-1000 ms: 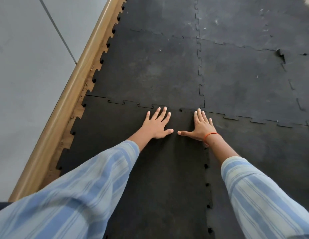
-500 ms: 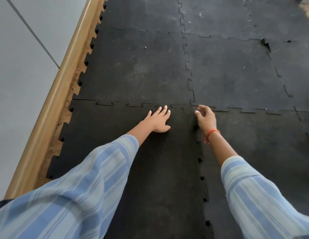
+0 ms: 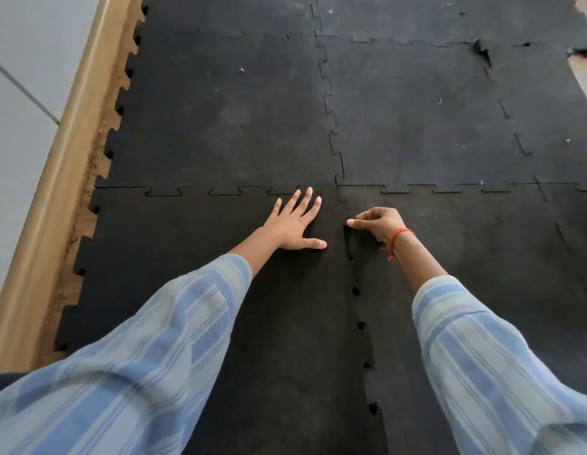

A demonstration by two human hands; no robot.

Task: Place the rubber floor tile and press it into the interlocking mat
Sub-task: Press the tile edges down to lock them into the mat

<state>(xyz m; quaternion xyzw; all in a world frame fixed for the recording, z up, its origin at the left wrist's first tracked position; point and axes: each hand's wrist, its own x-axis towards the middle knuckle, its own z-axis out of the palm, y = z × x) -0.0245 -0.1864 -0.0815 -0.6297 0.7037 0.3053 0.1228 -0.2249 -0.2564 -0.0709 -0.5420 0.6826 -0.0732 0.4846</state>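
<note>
The black rubber floor tile [image 3: 193,257] lies at the near left, its far edge meshed with the interlocking mat [image 3: 226,119]. My left hand [image 3: 293,223] lies flat on the tile's far right corner, fingers spread. My right hand [image 3: 377,224] is curled just right of the seam, its fingertips pinched on the lifted edge of the near-right tile [image 3: 482,257]. A dark raised slit [image 3: 348,243] shows at the seam under that hand. Further toward me, the seam [image 3: 362,326] shows several open notch holes.
A wooden skirting strip [image 3: 59,178] runs along the mat's left side, with a grey tiled surface [image 3: 19,136] beyond it. A torn spot [image 3: 482,52] marks a far-right tile. Bare floor [image 3: 585,70] shows at the far right. My striped sleeves fill the bottom.
My right hand went from flat on the mat to curled, and now pinches at the seam nearer to me. My left hand stayed flat on the tile. The view shifted slightly.
</note>
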